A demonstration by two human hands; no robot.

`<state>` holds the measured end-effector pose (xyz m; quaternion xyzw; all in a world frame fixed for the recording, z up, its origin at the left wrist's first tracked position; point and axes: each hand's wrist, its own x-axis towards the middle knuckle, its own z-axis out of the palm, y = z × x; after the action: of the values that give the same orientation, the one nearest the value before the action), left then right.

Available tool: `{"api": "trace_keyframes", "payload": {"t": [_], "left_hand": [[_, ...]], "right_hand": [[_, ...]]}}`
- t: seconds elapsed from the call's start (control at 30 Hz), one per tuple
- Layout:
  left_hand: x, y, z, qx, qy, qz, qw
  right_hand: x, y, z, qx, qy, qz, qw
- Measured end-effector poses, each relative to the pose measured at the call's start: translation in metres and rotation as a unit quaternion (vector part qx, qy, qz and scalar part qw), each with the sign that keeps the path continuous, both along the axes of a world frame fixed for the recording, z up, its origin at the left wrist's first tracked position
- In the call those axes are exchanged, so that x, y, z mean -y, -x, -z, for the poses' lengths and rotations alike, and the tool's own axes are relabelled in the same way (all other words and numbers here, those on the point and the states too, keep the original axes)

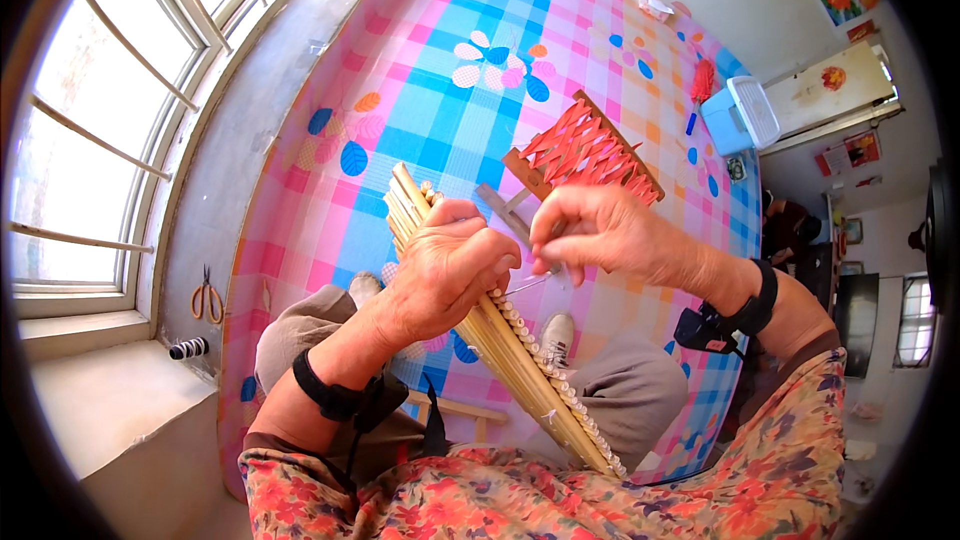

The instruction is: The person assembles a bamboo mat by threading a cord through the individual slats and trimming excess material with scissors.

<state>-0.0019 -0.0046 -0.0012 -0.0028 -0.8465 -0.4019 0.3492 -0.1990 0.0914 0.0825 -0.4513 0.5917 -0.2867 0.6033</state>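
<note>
A long bundle of pale yellow stalks [510,360] lies slanting across my lap, its far end pointing up and left. Along its right side runs a row of round, whitish cut ends. My left hand [440,270] is closed around the upper part of the bundle, thumb on top. Just to the right, my right hand [620,240] is pinched closed. From the bundle a thin thread [527,286] stretches to its fingertips; whether a needle is there too, I cannot tell.
A folding stool with a red woven seat [590,150] lies beyond my hands on a checked floral sheet [400,110]. Scissors [207,300] and a striped spool [188,348] rest by the barred window at left. At right stands a blue tub [735,120]; a person [788,230] is farther back.
</note>
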Motion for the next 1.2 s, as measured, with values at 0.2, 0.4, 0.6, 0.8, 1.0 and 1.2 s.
{"api": "trace_keyframes", "payload": {"t": [0.2, 0.4, 0.6, 0.8, 1.0, 1.2], "left_hand": [[0.002, -0.003, 0.0, -0.001, -0.004, -0.002, 1.0], [0.002, -0.003, 0.001, -0.008, 0.007, -0.01, 1.0], [0.001, -0.001, 0.0, -0.006, -0.009, 0.034, 0.999], [-0.002, -0.001, -0.002, 0.019, -0.002, 0.046, 0.999], [-0.005, -0.001, 0.0, 0.008, -0.003, 0.048, 0.999], [-0.005, -0.001, 0.0, -0.003, -0.017, 0.047, 0.999]], "right_hand": [[0.006, -0.018, 0.002, 0.021, -0.118, -0.057, 0.991], [0.001, -0.017, 0.027, -0.077, 0.035, -0.154, 0.985], [-0.008, -0.005, 0.034, -0.189, 0.244, -0.239, 0.921], [-0.009, 0.003, 0.025, -0.22, 0.287, -0.291, 0.886], [-0.013, 0.004, 0.023, -0.235, 0.297, -0.291, 0.879], [-0.014, 0.007, 0.018, -0.237, 0.301, -0.293, 0.876]]}}
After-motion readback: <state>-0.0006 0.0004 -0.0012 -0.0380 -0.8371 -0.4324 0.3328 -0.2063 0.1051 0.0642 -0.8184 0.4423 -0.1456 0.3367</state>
